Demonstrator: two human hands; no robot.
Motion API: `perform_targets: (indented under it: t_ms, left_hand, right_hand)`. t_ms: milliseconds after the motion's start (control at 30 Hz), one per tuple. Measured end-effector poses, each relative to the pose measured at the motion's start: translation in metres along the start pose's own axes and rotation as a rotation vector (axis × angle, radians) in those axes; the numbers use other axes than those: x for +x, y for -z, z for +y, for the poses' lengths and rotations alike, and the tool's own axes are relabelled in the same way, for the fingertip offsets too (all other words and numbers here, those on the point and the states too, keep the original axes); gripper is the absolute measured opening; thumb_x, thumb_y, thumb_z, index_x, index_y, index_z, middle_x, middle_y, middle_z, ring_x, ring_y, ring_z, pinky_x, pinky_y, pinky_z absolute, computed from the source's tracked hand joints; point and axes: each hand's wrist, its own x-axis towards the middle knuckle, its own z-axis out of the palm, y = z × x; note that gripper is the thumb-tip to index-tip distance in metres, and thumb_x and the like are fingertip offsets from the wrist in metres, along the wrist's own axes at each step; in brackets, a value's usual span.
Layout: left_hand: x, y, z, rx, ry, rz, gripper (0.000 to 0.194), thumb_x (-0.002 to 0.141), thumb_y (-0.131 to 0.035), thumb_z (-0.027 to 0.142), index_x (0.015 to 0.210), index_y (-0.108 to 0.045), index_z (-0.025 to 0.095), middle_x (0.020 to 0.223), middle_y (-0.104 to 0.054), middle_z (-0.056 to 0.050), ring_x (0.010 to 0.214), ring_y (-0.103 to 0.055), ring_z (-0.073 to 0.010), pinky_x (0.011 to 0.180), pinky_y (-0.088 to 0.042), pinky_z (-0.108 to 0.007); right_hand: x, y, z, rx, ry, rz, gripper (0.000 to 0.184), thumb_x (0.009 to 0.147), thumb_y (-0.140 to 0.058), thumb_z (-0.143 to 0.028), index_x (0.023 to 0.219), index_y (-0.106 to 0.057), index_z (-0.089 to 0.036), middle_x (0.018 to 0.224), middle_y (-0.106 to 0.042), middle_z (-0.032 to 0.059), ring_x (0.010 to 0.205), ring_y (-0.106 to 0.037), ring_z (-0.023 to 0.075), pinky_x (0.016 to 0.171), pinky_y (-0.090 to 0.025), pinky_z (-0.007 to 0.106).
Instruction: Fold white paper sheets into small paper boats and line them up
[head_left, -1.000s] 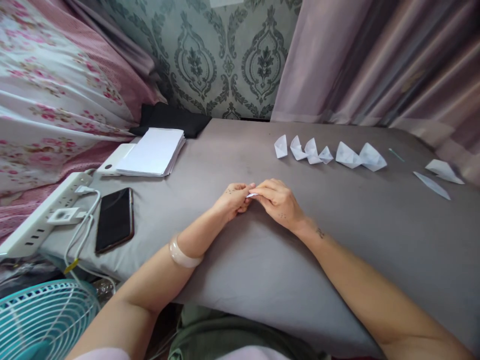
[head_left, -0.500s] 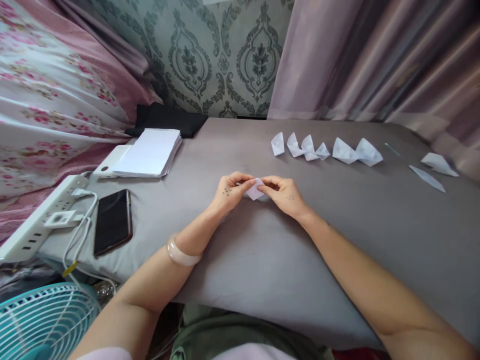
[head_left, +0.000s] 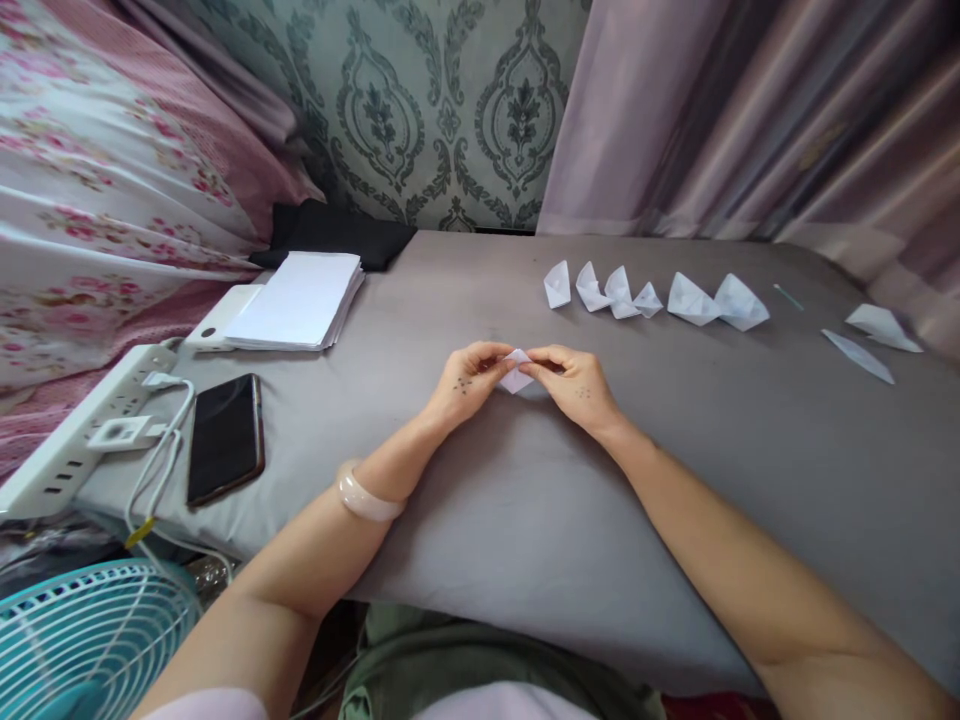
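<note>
A small white folded paper (head_left: 517,378), diamond-shaped toward me, is held just above the grey-covered table. My left hand (head_left: 471,380) pinches its left side between thumb and fingers. On the right side, my right hand (head_left: 574,385) grips it the same way, and the two thumbs almost meet in front. The fingers behind the paper are partly hidden. Beyond my hands stands a row of folded paper boats (head_left: 620,293), the larger pair (head_left: 694,300) at its right end.
A stack of white paper (head_left: 296,300) lies at the back left beside a phone (head_left: 225,440) and a power strip (head_left: 90,430) with cables. A blue fan (head_left: 97,640) stands at the lower left. Paper pieces (head_left: 859,355) and a thin stick (head_left: 788,297) lie on the right.
The folded paper was a thin edge-on sliver between my hands; it now faces me as a diamond. My hands have turned to hold it from both sides, thumbs in front.
</note>
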Motion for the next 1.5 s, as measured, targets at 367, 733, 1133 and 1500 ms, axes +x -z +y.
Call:
perform_targets:
  t_ms: [367,733,1133,1500]
  left_hand:
    - [0.001,-0.002,-0.001,-0.027,0.014,0.061,0.021,0.075,-0.071,0.028,0.093,-0.073,0.017,0.079,-0.065,-0.003,0.070,-0.056,-0.0113,0.067,-0.044,-0.022]
    - [0.003,-0.001,-0.001,-0.011,-0.026,0.029,0.021,0.076,-0.072,0.031,0.090,-0.072,0.016,0.077,-0.065,-0.003,0.069,-0.056,-0.0115,0.067,-0.043,-0.023]
    - [0.011,0.011,0.004,0.070,-0.067,-0.135,0.022,0.079,-0.070,0.034,0.091,-0.072,0.015,0.082,-0.068,-0.005,0.076,-0.060,-0.0134,0.073,-0.045,-0.026]
    - [0.021,0.014,0.008,0.156,-0.135,-0.203,0.021,0.078,-0.070,0.034,0.087,-0.070,0.015,0.084,-0.069,-0.005,0.073,-0.058,-0.0120,0.071,-0.043,-0.025]
  right_hand:
    - [0.001,-0.003,0.001,-0.025,-0.006,0.038,0.022,0.080,-0.066,-0.041,0.091,-0.071,-0.023,0.091,-0.073,0.0032,0.082,-0.066,0.0175,0.081,-0.051,0.033]
    - [0.002,-0.007,-0.003,-0.043,0.030,0.050,0.020,0.080,-0.066,-0.039,0.088,-0.066,-0.021,0.085,-0.072,0.0038,0.076,-0.064,0.0162,0.076,-0.051,0.031]
    - [0.004,-0.005,-0.007,-0.011,0.050,0.014,0.014,0.080,-0.063,-0.034,0.083,-0.060,-0.021,0.080,-0.068,0.0029,0.072,-0.063,0.0153,0.072,-0.050,0.030]
    - [0.006,-0.002,-0.008,-0.009,0.069,0.033,0.010,0.077,-0.062,-0.030,0.077,-0.057,-0.021,0.074,-0.065,0.0012,0.070,-0.062,0.0150,0.072,-0.050,0.031]
